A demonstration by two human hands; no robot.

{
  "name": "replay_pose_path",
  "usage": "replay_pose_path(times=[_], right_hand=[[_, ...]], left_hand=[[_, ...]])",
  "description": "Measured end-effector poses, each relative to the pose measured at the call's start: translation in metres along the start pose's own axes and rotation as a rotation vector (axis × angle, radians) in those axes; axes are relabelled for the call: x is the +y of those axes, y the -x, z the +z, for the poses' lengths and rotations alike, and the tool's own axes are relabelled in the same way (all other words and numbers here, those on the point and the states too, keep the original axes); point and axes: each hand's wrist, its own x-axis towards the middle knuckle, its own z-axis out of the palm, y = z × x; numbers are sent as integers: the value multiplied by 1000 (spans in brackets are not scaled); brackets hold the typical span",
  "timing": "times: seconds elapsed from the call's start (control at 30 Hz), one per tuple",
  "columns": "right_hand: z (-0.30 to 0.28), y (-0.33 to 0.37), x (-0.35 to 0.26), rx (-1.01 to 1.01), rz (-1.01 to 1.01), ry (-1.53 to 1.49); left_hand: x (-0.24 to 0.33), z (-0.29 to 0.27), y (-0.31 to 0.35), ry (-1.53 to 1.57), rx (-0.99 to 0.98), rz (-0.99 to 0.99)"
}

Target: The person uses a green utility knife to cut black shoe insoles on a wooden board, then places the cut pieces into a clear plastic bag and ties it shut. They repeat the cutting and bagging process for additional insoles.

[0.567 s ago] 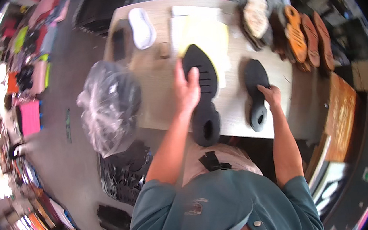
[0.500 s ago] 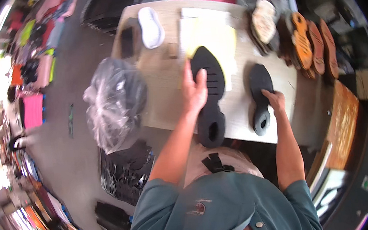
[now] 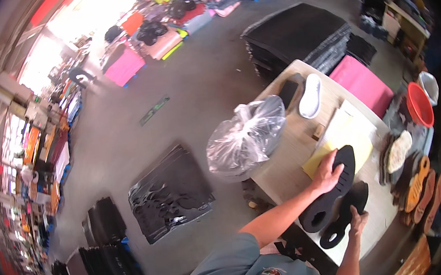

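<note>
My left hand [image 3: 327, 174] is closed on the edge of a black shoe sole [image 3: 347, 170], its thumb lying on the upper face. This sole has short slots across the forefoot and an oval hole at the heel. Close beside it, my right hand [image 3: 358, 220] grips a second black sole [image 3: 354, 198], which also has a heel hole. Both are held above the pale table [image 3: 267, 173], near a yellow sheet [image 3: 361, 149] and white papers [image 3: 348, 118]. A white sole [image 3: 310, 96] rests toward the far end, next to a dark flat object [image 3: 289, 91].
A clear plastic bag [image 3: 244, 137] bulges at the table's left side. Brown and orange soles [image 3: 416, 184] stand along the right edge, with a red basin [image 3: 419, 105] beyond. Black sheets [image 3: 170, 194] are stacked on the floor at left. A pink block [image 3: 361, 86] adjoins the far edge.
The view has swung left, so the table now appears further right and more floor shows. The two black soles have come closer together, each still in its hand.
</note>
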Motion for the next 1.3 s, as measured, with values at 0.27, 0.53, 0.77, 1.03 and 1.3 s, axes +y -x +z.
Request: replay_pose_path(times=[0.27,0.53,0.77,1.03,1.3], right_hand=[[-71,37,-11,190,-326,438],[-64,-14,94,151,-557,394],[-99,63,-29,110,-399,43],[-107,226,-196,280,-457,-190],[-164,178,-212,-23,-719,-375]], left_hand=[[-11,16,0,-27,101,124],[10,7,-7,-73,22,63],[91,-11,26,-160,15,256],[177,12,101,566,-648,-237],[182,-4,116,920,-975,-339]])
